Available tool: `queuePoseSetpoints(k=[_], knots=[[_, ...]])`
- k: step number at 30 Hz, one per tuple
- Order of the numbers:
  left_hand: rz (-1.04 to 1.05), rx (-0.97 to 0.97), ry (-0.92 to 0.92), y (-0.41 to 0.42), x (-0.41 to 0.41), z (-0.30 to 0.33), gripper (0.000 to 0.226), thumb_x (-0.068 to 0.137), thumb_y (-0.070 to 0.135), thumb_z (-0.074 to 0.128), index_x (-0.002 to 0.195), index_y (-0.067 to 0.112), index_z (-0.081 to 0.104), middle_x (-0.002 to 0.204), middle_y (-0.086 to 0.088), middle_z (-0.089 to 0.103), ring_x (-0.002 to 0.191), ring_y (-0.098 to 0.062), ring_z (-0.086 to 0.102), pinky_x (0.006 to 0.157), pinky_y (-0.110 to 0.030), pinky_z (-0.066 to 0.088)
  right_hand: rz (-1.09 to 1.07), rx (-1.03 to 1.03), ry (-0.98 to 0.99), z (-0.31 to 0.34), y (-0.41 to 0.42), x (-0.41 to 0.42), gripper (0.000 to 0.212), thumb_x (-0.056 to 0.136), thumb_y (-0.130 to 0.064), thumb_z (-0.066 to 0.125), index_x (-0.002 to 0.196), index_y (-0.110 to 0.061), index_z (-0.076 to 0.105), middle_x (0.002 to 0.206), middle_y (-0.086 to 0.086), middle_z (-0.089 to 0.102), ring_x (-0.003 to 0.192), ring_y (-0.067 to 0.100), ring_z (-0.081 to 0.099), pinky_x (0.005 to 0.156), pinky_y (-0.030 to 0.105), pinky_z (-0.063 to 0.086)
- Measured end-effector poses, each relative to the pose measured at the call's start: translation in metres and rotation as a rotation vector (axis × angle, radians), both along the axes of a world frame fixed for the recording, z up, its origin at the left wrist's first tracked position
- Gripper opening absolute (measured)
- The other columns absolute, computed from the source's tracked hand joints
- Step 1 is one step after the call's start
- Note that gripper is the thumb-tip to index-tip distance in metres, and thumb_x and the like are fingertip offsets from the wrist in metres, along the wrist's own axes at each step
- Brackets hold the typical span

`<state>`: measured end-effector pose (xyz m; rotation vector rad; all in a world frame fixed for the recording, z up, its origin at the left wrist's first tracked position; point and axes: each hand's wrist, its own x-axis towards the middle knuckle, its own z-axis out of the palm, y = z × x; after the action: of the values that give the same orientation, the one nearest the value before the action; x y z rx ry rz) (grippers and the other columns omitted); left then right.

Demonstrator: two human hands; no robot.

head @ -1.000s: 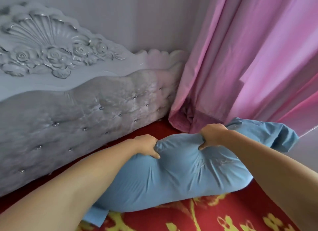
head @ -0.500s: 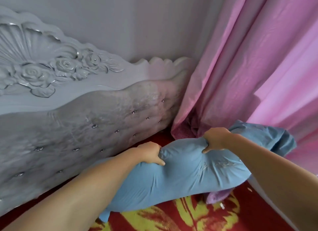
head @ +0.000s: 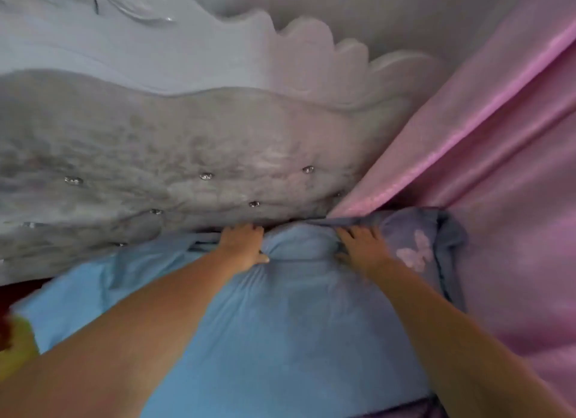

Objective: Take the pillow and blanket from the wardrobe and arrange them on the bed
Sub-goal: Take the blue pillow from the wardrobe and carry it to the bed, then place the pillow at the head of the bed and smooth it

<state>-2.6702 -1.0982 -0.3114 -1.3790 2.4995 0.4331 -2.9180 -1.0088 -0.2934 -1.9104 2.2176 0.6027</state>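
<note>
Fingers (head: pixel 249 230) of the left hand (head: pixel 243 249) are seen curled into the top edge of the soft light-blue fabric pillow (head: pixel 280 318), with the thumb pressed into the cloth below, so a fold of the cover is pinched; the fingers of the right hand (head: pixel 361 246) are spread and bent over the same edge, and the cloth is gripped there too, though the fingertips are partly hidden in the folds; both bare forearms are stretched forward across the pillow.

In the head view the pillow is laid along the foot of the grey tufted headboard with shiny buttons and a carved scalloped top (head: pixel 187 155), and it is touching it; its right end, where a pale butterfly print (head: pixel 414 254) is seen, is pushed against the shiny pink curtain (head: pixel 498 168); a small part of the red and yellow bed sheet (head: pixel 12 349) is visible at the left edge, blurred.
</note>
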Motion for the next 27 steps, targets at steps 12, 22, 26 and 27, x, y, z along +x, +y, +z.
queuePoseSetpoints(k=[12, 22, 26, 27], knots=[[0.091, -0.228, 0.058, 0.106, 0.084, -0.101, 0.081, 0.085, 0.071, -0.001, 0.142, 0.028, 0.039, 0.154, -0.011, 0.032, 0.143, -0.032, 0.023, 0.105, -0.072, 0.013, -0.316, -0.143, -0.092, -0.089, 0.073, -0.028, 0.066, 0.09, -0.068, 0.027, 0.148, -0.05, 0.002, 0.162, -0.012, -0.01, 0.148, 0.028, -0.014, 0.106, 0.076, 0.001], [0.114, -0.162, -0.047, 0.084, 0.066, -0.148, 0.078, 0.076, 0.078, 0.004, 0.147, 0.045, 0.006, 0.161, 0.001, -0.006, 0.148, -0.025, -0.011, 0.105, -0.069, -0.01, -0.342, 0.086, -0.173, -0.121, 0.04, -0.047, 0.064, 0.09, -0.07, 0.021, 0.146, -0.053, -0.005, 0.16, -0.016, -0.014, 0.148, 0.025, -0.017, 0.102, 0.079, -0.001], [0.097, -0.097, -0.069, 0.089, 0.067, -0.118, 0.074, 0.084, 0.073, 0.016, 0.148, 0.042, -0.003, 0.16, -0.001, -0.014, 0.147, -0.025, -0.015, 0.106, -0.07, -0.006, -0.358, 0.156, -0.148, -0.082, 0.047, -0.037, 0.066, 0.092, -0.068, 0.021, 0.148, -0.049, -0.007, 0.161, -0.012, -0.014, 0.148, 0.028, -0.015, 0.106, 0.076, 0.003], [0.093, -0.101, -0.065, 0.092, 0.069, -0.107, 0.073, 0.086, 0.071, 0.02, 0.148, 0.04, -0.001, 0.161, -0.001, -0.011, 0.148, -0.024, -0.011, 0.107, -0.069, -0.004, -0.361, 0.139, -0.149, -0.069, 0.051, -0.032, 0.064, 0.094, -0.065, 0.022, 0.15, -0.046, -0.004, 0.162, -0.01, -0.012, 0.148, 0.027, -0.012, 0.108, 0.073, 0.005]])
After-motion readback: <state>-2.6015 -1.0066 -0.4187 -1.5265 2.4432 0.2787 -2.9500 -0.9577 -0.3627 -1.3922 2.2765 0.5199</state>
